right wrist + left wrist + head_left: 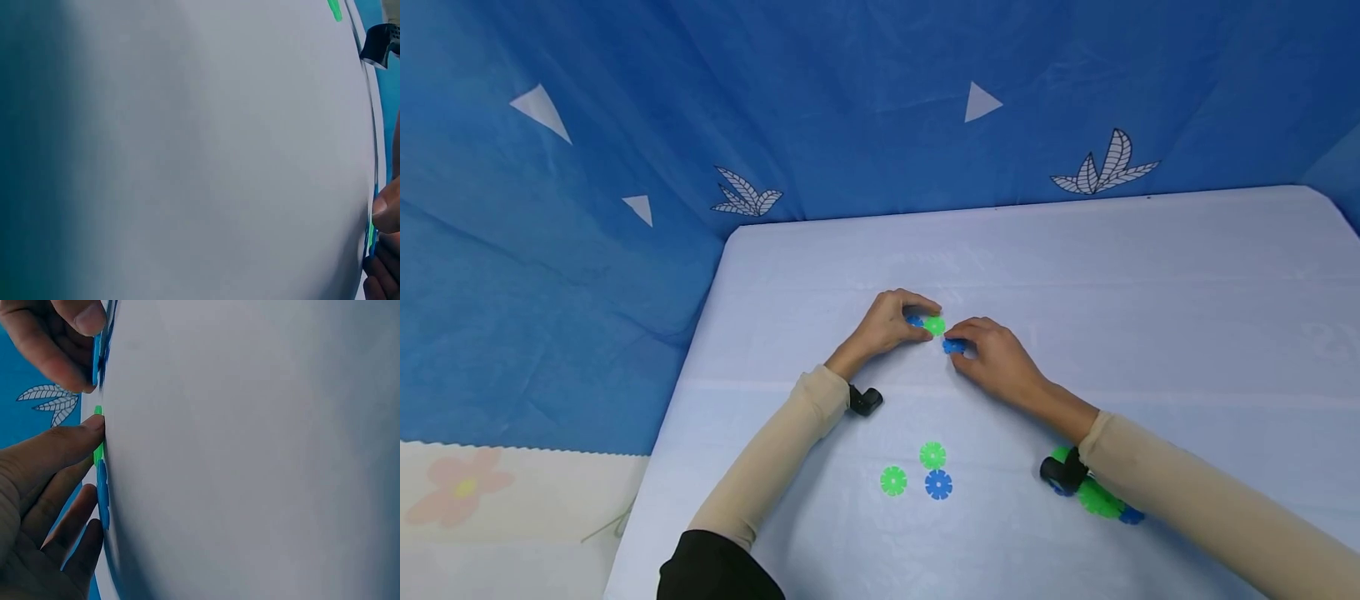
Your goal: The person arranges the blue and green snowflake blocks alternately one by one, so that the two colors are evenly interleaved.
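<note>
With thumb and forefinger, my left hand (886, 323) pinches a flat green interlocking disc (934, 325) with a notched rim. A blue disc (914, 321) adjoins it on the palm side, and the left wrist view shows this blue disc (103, 494) edge-on below the green one. Just to the right, my right hand (1000, 358) pinches another blue disc (953, 346) by its edges, slightly nearer the front and apart from the green disc. In the right wrist view only part of the right hand (386, 215) shows at the edge.
Two green discs (932, 455) (893, 481) and a blue disc (938, 484) lie flat on the white table (820, 533) in front. Several green and blue discs (1099, 500) lie partly hidden under the right forearm. A blue patterned curtain (880, 108) hangs behind the table.
</note>
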{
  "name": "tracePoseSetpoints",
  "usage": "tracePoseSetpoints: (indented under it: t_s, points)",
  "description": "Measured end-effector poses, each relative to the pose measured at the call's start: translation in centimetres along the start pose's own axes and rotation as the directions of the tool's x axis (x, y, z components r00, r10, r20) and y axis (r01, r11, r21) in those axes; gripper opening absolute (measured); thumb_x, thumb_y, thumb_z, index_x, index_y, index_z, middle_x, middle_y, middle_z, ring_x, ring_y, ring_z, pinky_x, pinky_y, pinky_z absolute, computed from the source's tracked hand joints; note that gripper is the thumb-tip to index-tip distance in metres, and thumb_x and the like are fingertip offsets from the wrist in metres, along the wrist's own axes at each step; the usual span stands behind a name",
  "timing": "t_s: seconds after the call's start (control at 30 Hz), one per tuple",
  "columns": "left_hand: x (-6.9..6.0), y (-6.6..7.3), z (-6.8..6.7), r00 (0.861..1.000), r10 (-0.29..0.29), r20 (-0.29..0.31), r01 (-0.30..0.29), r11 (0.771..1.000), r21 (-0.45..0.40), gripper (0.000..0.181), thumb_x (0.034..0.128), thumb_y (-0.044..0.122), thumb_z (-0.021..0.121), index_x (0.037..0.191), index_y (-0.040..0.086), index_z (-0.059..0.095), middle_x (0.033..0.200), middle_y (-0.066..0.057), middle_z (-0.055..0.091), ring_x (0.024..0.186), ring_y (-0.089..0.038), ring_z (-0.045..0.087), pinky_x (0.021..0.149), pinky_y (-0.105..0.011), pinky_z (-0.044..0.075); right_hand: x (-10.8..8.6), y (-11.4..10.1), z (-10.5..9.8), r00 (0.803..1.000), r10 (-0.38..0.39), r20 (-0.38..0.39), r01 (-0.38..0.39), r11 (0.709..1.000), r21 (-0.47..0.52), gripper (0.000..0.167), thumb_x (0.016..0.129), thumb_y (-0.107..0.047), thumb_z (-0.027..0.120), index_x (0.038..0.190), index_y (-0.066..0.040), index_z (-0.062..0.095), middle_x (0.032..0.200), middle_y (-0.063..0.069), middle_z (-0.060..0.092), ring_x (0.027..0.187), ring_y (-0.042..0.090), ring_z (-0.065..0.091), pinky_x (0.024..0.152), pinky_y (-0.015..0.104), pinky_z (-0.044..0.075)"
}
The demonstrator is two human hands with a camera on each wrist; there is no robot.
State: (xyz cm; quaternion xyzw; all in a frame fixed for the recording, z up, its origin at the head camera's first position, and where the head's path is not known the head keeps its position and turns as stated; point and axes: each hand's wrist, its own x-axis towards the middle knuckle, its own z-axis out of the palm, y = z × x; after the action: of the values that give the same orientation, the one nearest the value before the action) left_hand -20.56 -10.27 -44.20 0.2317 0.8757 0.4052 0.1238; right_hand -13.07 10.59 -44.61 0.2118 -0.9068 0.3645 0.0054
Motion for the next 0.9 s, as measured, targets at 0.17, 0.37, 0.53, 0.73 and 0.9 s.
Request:
tracePoseSetpoints:
  t_s: [0.17,0.37,0.53,0.73,0.9]
  points:
    - [0.0,0.0,0.1,1.0,0.0,0.003,0.0,1.0,-0.01,0.038,0.0757,0.006,0.085,0.112,0.011,0.076,0.115,-0.002,0.071,0.117,-0.017,0.059,0.099,-0.03,0.045,0.5,0.0,-0.1,1.0,0.019,-0.003,-0.019,0.999,-0.029,0.028,0.088,-0.01,0.07,0.115,-0.001,0.071,0.117,0.014,0.067,0.114,0.031,0.059,0.096,0.049,0.047]
    - [0.0,0.2,0.0,1.0,-0.016,0.006,0.016,1.0,-0.012,0.038,0.0757,0.006,0.085,0.112,0.011,0.076,0.115,-0.002,0.071,0.117,-0.017,0.058,0.099,-0.03,0.045,1.1,0.3,-0.2,0.999,0.03,-0.025,-0.031,0.998,-0.05,0.028,0.088,-0.009,0.068,0.114,0.0,0.071,0.116,0.015,0.067,0.113,0.032,0.059,0.095,0.049,0.047]
    - [-0.1,0.3,0.0,1.0,-0.024,0.008,0.024,1.0,-0.009,0.038,0.0761,0.007,0.085,0.113,0.011,0.075,0.116,-0.002,0.07,0.118,-0.017,0.058,0.1,-0.031,0.044,1.5,0.6,-0.4,0.999,0.037,-0.022,-0.038,0.996,-0.078,0.029,0.088,-0.01,0.068,0.115,0.0,0.071,0.118,0.015,0.066,0.114,0.032,0.058,0.095,0.048,0.048]
    - [0.0,0.2,0.0,1.0,-0.017,0.005,0.017,1.0,-0.014,0.038,0.0761,0.007,0.085,0.112,0.011,0.075,0.115,-0.001,0.071,0.117,-0.016,0.058,0.1,-0.03,0.044,1.8,0.7,-0.4,0.999,0.022,-0.023,-0.024,0.995,-0.093,0.029,0.089,-0.01,0.067,0.116,0.001,0.07,0.119,0.015,0.066,0.114,0.032,0.057,0.095,0.047,0.048]
    - [0.0,0.2,0.0,1.0,-0.02,0.001,0.02,1.0,-0.015,0.038,0.0754,0.007,0.085,0.112,0.011,0.076,0.114,-0.001,0.071,0.116,-0.016,0.058,0.1,-0.03,0.044,2.0,0.5,-0.4,0.999,0.03,-0.017,-0.032,0.996,-0.087,0.029,0.089,-0.009,0.067,0.116,0.002,0.07,0.119,0.016,0.066,0.115,0.032,0.057,0.096,0.047,0.047]
